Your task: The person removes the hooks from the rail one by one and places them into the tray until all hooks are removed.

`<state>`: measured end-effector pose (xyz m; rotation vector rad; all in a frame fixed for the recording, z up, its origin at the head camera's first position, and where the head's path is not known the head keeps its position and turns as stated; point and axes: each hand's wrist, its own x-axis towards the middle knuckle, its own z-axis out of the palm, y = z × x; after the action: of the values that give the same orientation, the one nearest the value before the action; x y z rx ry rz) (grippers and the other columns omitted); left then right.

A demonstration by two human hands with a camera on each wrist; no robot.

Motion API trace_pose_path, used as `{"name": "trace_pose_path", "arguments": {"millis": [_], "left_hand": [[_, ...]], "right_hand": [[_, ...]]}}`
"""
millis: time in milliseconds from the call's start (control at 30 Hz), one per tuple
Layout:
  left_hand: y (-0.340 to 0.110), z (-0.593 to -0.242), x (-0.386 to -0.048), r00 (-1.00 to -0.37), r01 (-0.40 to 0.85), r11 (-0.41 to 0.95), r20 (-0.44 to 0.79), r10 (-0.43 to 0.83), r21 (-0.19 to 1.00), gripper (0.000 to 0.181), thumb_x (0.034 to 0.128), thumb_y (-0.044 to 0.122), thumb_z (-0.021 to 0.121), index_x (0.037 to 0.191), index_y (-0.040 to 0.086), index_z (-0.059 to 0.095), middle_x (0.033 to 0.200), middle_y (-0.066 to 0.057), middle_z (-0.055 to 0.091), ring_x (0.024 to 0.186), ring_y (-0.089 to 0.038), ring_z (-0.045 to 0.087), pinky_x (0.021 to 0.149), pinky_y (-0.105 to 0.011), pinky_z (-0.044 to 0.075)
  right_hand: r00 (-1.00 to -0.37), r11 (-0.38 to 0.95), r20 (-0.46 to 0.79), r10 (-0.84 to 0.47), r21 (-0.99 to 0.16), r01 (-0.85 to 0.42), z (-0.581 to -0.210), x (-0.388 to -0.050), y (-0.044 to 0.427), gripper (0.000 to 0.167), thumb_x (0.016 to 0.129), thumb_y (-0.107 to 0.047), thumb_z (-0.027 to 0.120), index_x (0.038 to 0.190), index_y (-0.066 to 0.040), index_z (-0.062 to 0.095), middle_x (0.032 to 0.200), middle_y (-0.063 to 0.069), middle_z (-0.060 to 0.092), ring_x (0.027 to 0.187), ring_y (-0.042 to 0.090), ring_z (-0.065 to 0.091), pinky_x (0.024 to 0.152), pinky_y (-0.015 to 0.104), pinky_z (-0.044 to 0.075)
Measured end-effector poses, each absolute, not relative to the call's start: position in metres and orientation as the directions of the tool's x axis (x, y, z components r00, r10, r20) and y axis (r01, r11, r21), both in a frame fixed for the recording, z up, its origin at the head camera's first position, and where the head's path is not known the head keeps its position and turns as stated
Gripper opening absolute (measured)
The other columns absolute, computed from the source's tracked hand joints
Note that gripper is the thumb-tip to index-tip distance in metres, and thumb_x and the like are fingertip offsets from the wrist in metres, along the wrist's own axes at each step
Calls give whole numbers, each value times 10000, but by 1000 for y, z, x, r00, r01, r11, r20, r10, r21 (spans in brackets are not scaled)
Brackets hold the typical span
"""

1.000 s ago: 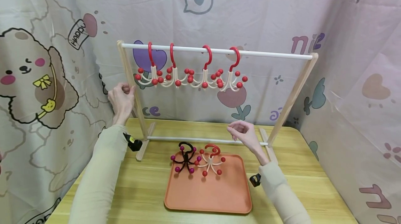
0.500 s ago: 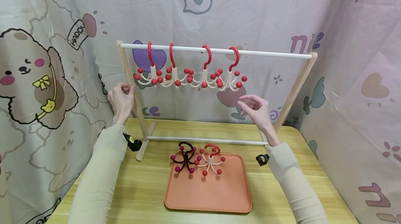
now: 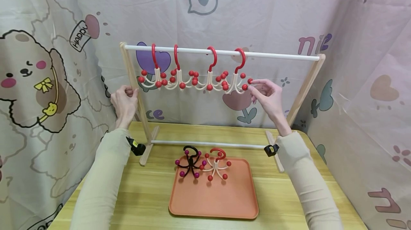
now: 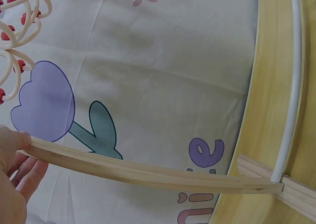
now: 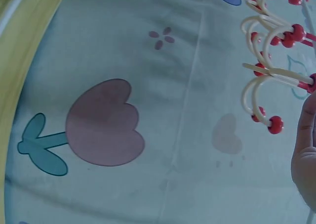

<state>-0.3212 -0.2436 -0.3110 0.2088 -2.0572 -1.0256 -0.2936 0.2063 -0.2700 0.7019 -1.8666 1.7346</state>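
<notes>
My left hand (image 3: 124, 105) grips the left wooden post (image 4: 123, 170) of a rack, thumb on one side and fingers on the other in the left wrist view. Several cream octopus-shaped hook hangers with red hooks and red ball tips hang from the white top rail (image 3: 279, 56). My right hand (image 3: 268, 98) is up beside the rightmost hanger (image 3: 236, 80), fingers loosely bent and holding nothing. Its fingertips are at the hanger's red ball tips; whether they touch, I cannot tell. The right wrist view shows part of that hand beside the hangers (image 5: 261, 78).
On the wooden table (image 3: 141, 194) an orange tray (image 3: 218, 201) lies in front of the rack. At its back edge lie a black hanger with purple balls (image 3: 191, 164) and another red-and-cream hanger (image 3: 216, 165). A white lower bar (image 3: 205, 143) runs behind them. Printed curtains surround the table.
My right hand has risen from above the lower bar, up and to the right, to beside the rightmost hanger. The left hand has stayed on the post, and the hangers look unmoved.
</notes>
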Motion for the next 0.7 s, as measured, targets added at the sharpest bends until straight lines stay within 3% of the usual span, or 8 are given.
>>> {"name": "trace_pose_path", "arguments": {"millis": [200, 433, 500, 700], "left_hand": [[-244, -312, -321, -662, 198, 649, 589, -465, 735, 260, 953, 137, 673, 1064, -98, 691, 1020, -295, 719, 1003, -444, 613, 1039, -488, 381], [-244, -312, -321, -659, 202, 655, 596, -459, 728, 263, 952, 139, 675, 1067, -96, 693, 1019, -294, 722, 992, -441, 620, 1026, -487, 393], [-244, -312, -321, -658, 203, 656, 597, -459, 727, 262, 951, 137, 676, 1070, -97, 693, 1016, -293, 722, 973, -438, 628, 1008, -485, 406], [-244, -312, -321, -665, 207, 648, 591, -457, 733, 256, 949, 127, 679, 1072, -98, 690, 1018, -294, 718, 985, -436, 615, 1026, -485, 386]], "right_hand": [[-749, 140, 663, -17, -740, -658, -252, -299, 200, 282, 912, -81, 719, 1151, 57, 658, 746, -101, 724, 545, 59, 623, 556, 191, 521], [-752, 138, 659, 10, -746, -651, -239, -305, 193, 222, 892, -73, 739, 1110, -100, 704, 760, -106, 729, 553, 73, 631, 573, 194, 537], [-761, 118, 649, 18, -757, -643, -237, -308, 191, 223, 887, -67, 743, 1103, -96, 700, 759, -114, 730, 544, 62, 628, 563, 187, 529], [-779, 140, 625, 57, -777, -614, -230, -313, 182, 326, 892, -129, 755, 1139, 56, 653, 735, -131, 713, 507, 30, 590, 500, 163, 485]]}}
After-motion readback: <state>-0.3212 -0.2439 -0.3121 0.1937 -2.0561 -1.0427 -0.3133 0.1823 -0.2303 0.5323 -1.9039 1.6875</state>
